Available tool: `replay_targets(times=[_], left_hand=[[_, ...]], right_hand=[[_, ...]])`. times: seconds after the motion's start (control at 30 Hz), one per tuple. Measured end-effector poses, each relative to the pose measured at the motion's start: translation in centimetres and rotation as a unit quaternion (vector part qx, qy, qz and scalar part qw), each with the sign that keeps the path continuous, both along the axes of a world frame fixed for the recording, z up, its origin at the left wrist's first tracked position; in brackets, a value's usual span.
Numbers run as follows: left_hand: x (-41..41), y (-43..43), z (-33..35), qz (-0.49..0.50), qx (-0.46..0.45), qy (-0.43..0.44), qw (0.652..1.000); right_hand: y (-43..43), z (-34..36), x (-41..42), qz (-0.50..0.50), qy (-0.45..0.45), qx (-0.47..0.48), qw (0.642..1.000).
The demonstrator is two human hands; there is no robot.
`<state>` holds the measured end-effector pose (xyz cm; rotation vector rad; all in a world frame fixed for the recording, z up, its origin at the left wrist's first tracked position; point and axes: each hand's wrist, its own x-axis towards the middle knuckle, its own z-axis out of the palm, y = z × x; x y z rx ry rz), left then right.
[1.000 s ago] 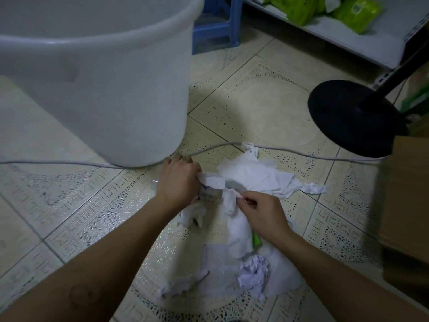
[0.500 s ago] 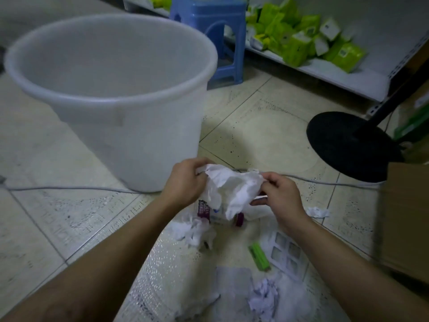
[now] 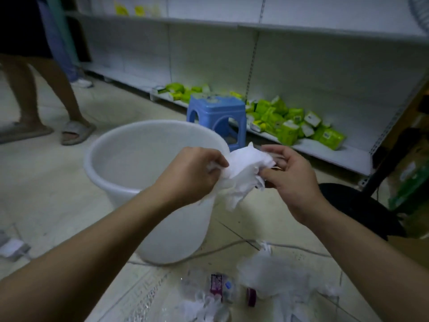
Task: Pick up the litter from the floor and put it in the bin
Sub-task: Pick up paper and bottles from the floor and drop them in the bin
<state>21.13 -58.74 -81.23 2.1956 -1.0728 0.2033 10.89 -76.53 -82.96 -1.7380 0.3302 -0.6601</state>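
Note:
A crumpled white paper wad (image 3: 241, 175) hangs between both my hands, level with the right rim of the white plastic bin (image 3: 111, 182). My left hand (image 3: 192, 173) grips its left side, fingers closed. My right hand (image 3: 290, 177) pinches its right side with thumb and fingertips. The bin stands open on the tiled floor, just left of the wad, and looks empty inside. More litter lies on the floor below: a crushed clear bottle (image 3: 218, 289) with a purple label and cap, and loose white paper scraps (image 3: 274, 273).
A blue plastic stool (image 3: 216, 117) stands behind the bin. White shelving with green packets (image 3: 290, 126) runs along the back. A black round stand base (image 3: 362, 208) sits at the right. Another person's legs in slippers (image 3: 69, 131) are at the far left. A grey cable (image 3: 209, 252) crosses the floor.
Both hands have lifted the paper wad from floor level up to the bin's rim, and my view has tilted up so the shelves and the other person's legs now show.

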Motion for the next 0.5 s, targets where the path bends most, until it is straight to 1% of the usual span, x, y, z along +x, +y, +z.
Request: replay_targets(times=[0.03,0.1,0.17,0.23,0.3,0.33,0.37,0.4,0.43,0.47,0.5], left_hand=[[0.8,0.8,0.8,0.019,0.003,-0.026,0.999],[2.7,2.6,1.8,0.071,0.023,-0.050,0.996],[4.9,5.0,2.0,0.130,0.051,-0.048,0.989],[6.9,7.4,1.5,0.182,0.070,-0.028,0.980],[8.1,9.4,0.3,0.221,0.142,0.012,0.965],[8.4,10.0,-0.5,0.229,0.196,0.033,0.953],[8.6,10.5,-1.3,0.232,0.243,0.047,0.941],[8.8,10.8,-1.9,0.227,0.278,0.056,0.932],[8.9,11.0,-2.5,0.217,0.302,0.062,0.926],[8.9,11.2,-2.9,0.205,0.317,0.064,0.924],[9.0,11.2,-3.2,0.192,0.328,0.060,0.923]], right_hand=[[0.5,1.0,1.0,0.007,-0.005,-0.014,1.000],[1.5,2.8,3.5,0.006,-0.002,-0.053,0.999],[2.9,4.1,6.5,0.006,0.012,-0.079,0.997],[4.4,4.7,9.4,-0.007,0.035,-0.102,0.994],[5.9,4.3,11.8,-0.005,0.062,-0.094,0.994],[6.5,3.5,12.7,0.011,0.088,-0.086,0.992],[7.1,2.5,13.3,0.040,0.124,-0.097,0.987],[7.6,1.4,13.5,0.071,0.171,-0.145,0.972],[7.9,0.1,13.4,0.099,0.213,-0.215,0.948],[8.1,-1.0,13.2,0.116,0.239,-0.286,0.921],[8.2,-1.9,12.9,0.120,0.247,-0.342,0.899]])
